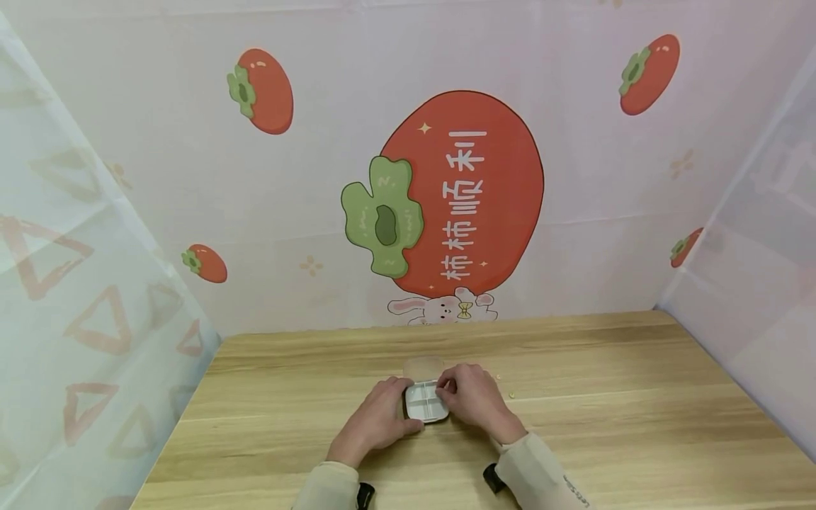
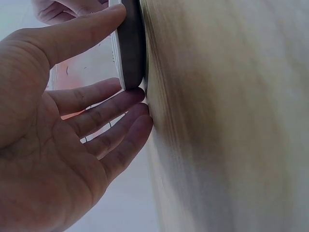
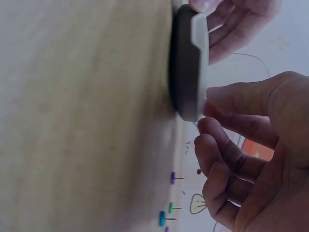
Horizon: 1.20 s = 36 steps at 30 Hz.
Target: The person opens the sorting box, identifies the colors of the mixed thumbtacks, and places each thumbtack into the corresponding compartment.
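A small pill box [image 1: 426, 402] with a white inside of four compartments and a dark outer shell lies on the table. Its clear lid [image 1: 423, 367] is folded back at the far side. My left hand [image 1: 377, 416] grips the box from the left, thumb [image 2: 91, 31] against one edge and fingertips against another. Over the right-hand compartments is my right hand [image 1: 474, 398], thumb and forefinger close together at the rim; whether something small sits between them is hidden. In the right wrist view, the thumb [image 3: 236, 99] reaches the box's edge and the other fingers are curled.
Thumbtacks lie beyond the right hand, among them a purple one [image 3: 173, 178], a green one [image 3: 171, 208] and a blue one [image 3: 162, 219], points up. The wooden table [image 1: 268, 397] meets a back wall cloth [image 1: 306, 212] printed with persimmons; cloths also hang at both sides.
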{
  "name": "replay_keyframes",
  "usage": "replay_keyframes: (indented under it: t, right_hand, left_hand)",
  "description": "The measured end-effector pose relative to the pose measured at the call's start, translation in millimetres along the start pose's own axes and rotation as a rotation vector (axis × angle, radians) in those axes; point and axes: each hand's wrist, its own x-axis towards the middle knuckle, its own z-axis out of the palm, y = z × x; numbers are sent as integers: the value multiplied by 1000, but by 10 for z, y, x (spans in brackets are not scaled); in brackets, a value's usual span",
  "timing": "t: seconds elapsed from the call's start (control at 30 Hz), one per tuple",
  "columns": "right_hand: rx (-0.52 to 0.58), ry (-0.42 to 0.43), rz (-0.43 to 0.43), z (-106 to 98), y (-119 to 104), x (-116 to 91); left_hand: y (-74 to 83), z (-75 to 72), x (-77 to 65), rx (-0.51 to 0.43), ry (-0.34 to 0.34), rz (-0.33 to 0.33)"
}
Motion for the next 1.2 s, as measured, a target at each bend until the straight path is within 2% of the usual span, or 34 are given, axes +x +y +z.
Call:
replay_keyframes:
  t: [0.13,0.4,0.7,0.83,0.97,1.2]
  right_hand:
    - [-11,3,22,-82,-4,-9]
    - [16,25,129,-343,111,-10]
    - [65,54,158,-619,289,-39]
    - [66,35,164,-706,353,-39]
    - [74,-3,136,-767,392,-49]
    - [13,-131,63,-766,408,-54]
  left_hand:
    - [2,10,-4,-8,4,-1]
    - [6,39,-17,-12,14,3]
    - [11,50,-18,-19,10,-14]
    - [10,45,-10,-18,5,-13]
    - [6,32,-1,-13,8,-10]
    - [3,15,14,-11,3,-16]
